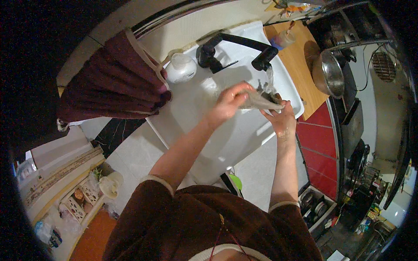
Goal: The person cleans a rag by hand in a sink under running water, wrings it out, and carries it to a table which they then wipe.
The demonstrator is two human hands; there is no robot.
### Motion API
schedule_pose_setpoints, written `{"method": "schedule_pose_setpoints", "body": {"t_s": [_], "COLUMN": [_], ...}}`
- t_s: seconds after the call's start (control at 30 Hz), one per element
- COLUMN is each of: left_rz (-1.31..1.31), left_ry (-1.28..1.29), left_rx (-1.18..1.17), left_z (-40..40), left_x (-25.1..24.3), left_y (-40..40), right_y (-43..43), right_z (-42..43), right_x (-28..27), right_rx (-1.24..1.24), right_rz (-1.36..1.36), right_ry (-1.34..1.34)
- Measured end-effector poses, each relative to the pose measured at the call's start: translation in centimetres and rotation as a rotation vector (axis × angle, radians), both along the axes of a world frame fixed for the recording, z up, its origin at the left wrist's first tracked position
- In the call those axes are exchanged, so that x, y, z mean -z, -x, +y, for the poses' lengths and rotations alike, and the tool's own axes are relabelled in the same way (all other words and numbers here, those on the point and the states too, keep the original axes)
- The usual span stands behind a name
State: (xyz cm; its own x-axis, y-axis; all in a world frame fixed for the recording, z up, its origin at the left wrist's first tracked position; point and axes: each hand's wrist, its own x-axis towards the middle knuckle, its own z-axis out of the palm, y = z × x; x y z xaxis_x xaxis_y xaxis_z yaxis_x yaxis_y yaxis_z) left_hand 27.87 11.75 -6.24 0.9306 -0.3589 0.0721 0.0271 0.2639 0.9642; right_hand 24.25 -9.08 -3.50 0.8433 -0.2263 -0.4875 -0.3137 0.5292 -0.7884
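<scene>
Over a white sink (209, 137) I hold a wet, light-coloured flat item, perhaps a cloth (263, 101), stretched between both hands. My left hand (232, 99) grips its left end and is slightly blurred. At its right end, my right hand (281, 115) holds the edge with the fingers, wet down to the wrist. Water (270, 76) runs from the black faucet (265, 58) just behind the item. Something dark shows between the item and the stream; I cannot tell what it is.
A white rounded container (180, 69) stands at the sink's back left, beside a hanging dark red towel (114, 81). To the right, a wooden board (302, 65) bears a jar (286, 38), with a metal bowl (328, 74) beside it. Shelves with baskets (76, 202) are at lower left.
</scene>
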Motion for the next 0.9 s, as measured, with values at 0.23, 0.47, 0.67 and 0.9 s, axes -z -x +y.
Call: {"method": "schedule_pose_setpoints", "body": {"t_s": [0.23, 0.47, 0.67, 0.9], "left_rz": [-0.716, -0.027, 0.541, 0.356], "left_ry": [-0.340, -0.164, 0.155, 0.464], "left_rx": [-0.047, -0.309, 0.154, -0.101], "left_z": [-1.9, -1.5, -1.1, -1.3], "left_x": [-3.0, 2.8, 1.9, 0.4], "left_y": [5.8, 0.2, -2.3, -2.9], "right_y": [-1.1, -0.9, -1.0, 0.7], "right_z": [2.0, 3.8, 3.9, -2.5], "right_x": [-2.8, -6.2, -6.5, 5.6], "right_rx": [0.133, -0.062, -0.145, -0.085], "right_rz": [-0.093, -0.356, -0.340, -0.039], "right_ry": [-0.231, -0.195, -0.169, 0.523]}}
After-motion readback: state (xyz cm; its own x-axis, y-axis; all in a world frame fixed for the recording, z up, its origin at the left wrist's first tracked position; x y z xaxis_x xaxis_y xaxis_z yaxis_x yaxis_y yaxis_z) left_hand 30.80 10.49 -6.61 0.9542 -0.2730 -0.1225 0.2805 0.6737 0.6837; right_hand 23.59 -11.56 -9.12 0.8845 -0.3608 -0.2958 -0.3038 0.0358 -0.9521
